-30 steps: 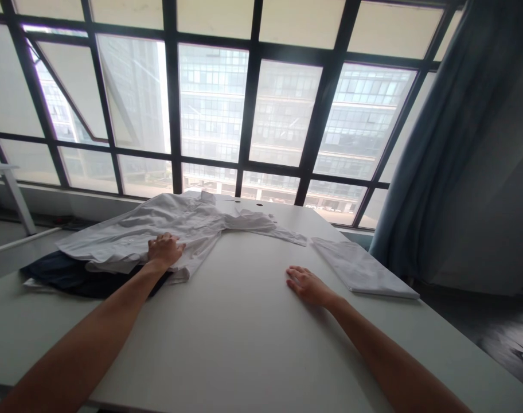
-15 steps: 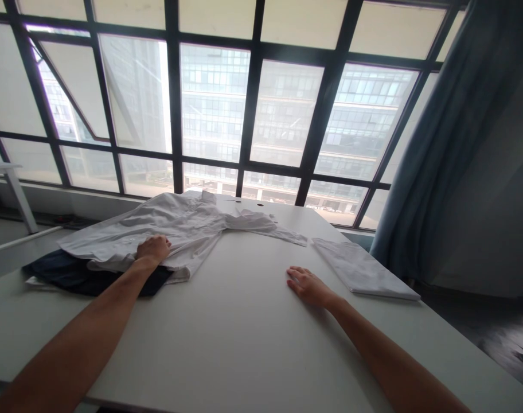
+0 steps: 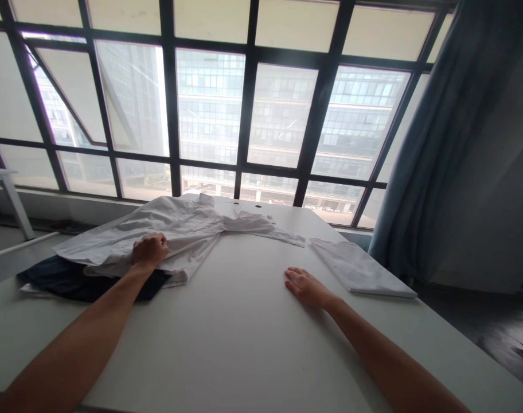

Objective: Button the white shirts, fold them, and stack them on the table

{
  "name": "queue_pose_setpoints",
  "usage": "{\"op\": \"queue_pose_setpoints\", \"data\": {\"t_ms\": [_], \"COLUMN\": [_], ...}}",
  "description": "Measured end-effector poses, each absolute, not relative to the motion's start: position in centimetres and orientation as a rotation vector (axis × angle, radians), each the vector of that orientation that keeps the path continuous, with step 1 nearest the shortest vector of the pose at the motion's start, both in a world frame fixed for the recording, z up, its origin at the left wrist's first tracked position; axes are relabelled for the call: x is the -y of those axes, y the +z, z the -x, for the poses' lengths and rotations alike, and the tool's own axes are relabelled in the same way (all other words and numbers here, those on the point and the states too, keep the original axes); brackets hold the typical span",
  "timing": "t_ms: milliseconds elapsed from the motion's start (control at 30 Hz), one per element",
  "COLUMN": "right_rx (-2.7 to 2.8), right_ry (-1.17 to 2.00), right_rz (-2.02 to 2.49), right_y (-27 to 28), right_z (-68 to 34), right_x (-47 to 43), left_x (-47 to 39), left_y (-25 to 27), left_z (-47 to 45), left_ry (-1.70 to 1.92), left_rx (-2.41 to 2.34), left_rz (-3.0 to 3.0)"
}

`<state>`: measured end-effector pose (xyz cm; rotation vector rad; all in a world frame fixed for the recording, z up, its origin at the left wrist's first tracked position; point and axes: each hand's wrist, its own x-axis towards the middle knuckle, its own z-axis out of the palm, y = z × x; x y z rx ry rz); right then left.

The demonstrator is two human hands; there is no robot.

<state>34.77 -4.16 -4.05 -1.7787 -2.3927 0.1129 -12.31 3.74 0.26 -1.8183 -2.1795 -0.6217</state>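
A white long-sleeved shirt (image 3: 175, 221) lies spread and creased on the left half of the white table (image 3: 227, 338), one sleeve stretched out to the right. Beneath its near edge shows a dark navy garment (image 3: 72, 281), with a bit of white cloth under that. My left hand (image 3: 151, 249) is on the shirt's lower part, its fingers curled closed with shirt fabric at them; the fingertips are hidden. My right hand (image 3: 305, 287) rests palm down on the bare tabletop, fingers stretched out, holding nothing. To its right sits a folded white garment (image 3: 365, 269).
Large dark-framed windows (image 3: 210, 103) rise behind the table. A blue-grey curtain (image 3: 425, 155) hangs at the right, close to the table's right edge. Part of another white table (image 3: 16, 201) stands at the far left. Two dark holes show near the table's far end.
My left hand has curled into a tighter fist on the shirt. The right hand stays on the tabletop. The whole view has shifted slightly.
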Motion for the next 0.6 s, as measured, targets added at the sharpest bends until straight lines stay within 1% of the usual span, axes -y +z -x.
{"op": "queue_pose_setpoints", "data": {"t_ms": [200,300,367,533,600], "right_rx": [2.404,2.402,2.405,2.403,2.407], "right_ry": [0.113,0.115,0.114,0.105,0.116], "right_rz": [1.787,1.807,1.800,1.772,1.778], "right_y": [-3.9,-3.9,-3.9,-4.0,-4.0], "right_z": [-34.7,-34.6,-34.6,-34.8,-34.8], "right_x": [4.3,4.3,4.3,4.1,3.9], "left_x": [-2.5,-1.3,-0.6,1.1,2.2], "left_y": [1.7,2.7,3.2,3.8,4.2], "left_z": [10.6,8.7,7.2,4.4,3.7], "left_ry": [-0.772,-0.926,-0.960,-0.760,-0.699], "left_rx": [2.057,1.788,1.654,1.838,1.764], "left_rz": [1.740,1.811,1.883,2.066,2.257]}}
